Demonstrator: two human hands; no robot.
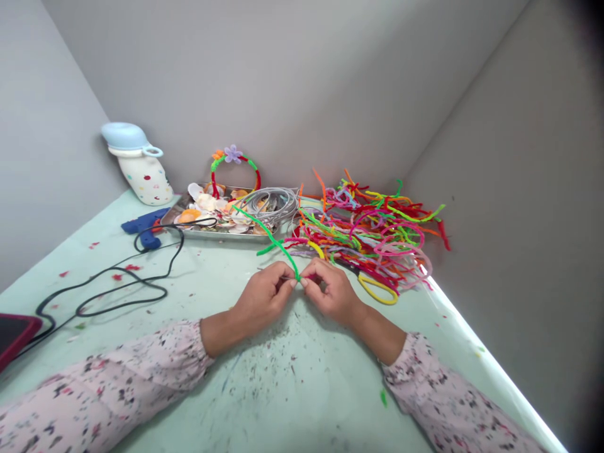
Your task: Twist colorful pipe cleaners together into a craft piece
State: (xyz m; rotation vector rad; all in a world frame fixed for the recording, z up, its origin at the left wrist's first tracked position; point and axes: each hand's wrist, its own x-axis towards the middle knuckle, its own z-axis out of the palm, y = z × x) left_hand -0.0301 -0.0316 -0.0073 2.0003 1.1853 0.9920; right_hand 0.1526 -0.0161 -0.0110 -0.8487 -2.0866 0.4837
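Note:
A bright green pipe cleaner [278, 242] rises from between my fingertips and leans away to the upper left. My left hand [264, 296] pinches its lower end between thumb and forefinger. From the other side my right hand [333, 290] is closed in a pinch on the same end, the two sets of fingertips almost touching. Exactly how the end is bent there is too small to make out. Just beyond my hands lies a big tangle of coloured pipe cleaners [363, 220]. A yellow scissor-like handle loop [378, 290] sticks out near my right wrist.
Behind my hands, a metal tray [221, 235] holds shells and a coil of grey cord [271, 204]. A pipe-cleaner ring with flowers [233, 155] stands in it. To the left are a blue glue gun [146, 225], its black cable [160, 277], a white bottle [144, 176] and a red-edged device [16, 333].

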